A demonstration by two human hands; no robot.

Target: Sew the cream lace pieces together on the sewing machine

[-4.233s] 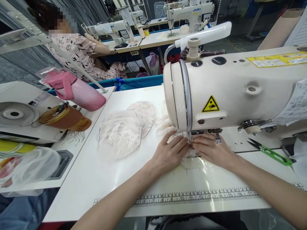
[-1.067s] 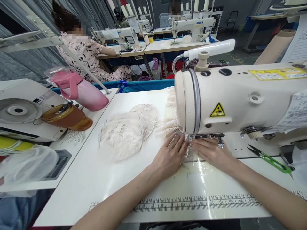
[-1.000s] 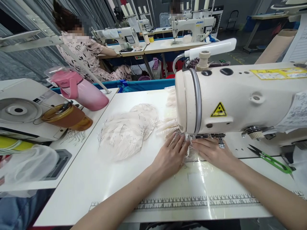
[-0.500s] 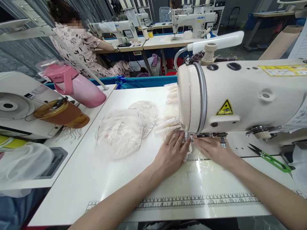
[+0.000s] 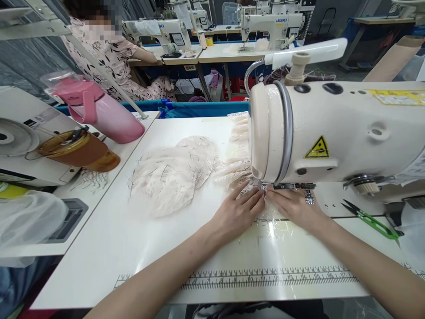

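Both bare forearms reach in from the bottom edge and converge toward the middle. Left hand (image 5: 237, 212) lies palm down, fingers (image 5: 247, 198) stretched forward and slightly spread, angled up and to the right. Right hand (image 5: 294, 207) lies palm down too, fingers (image 5: 276, 198) pointing left toward the other hand. The fingertips of the two hands nearly meet, just beside each other. Both wrists sit low and flat, both hands pressed down, neither curled into a fist.
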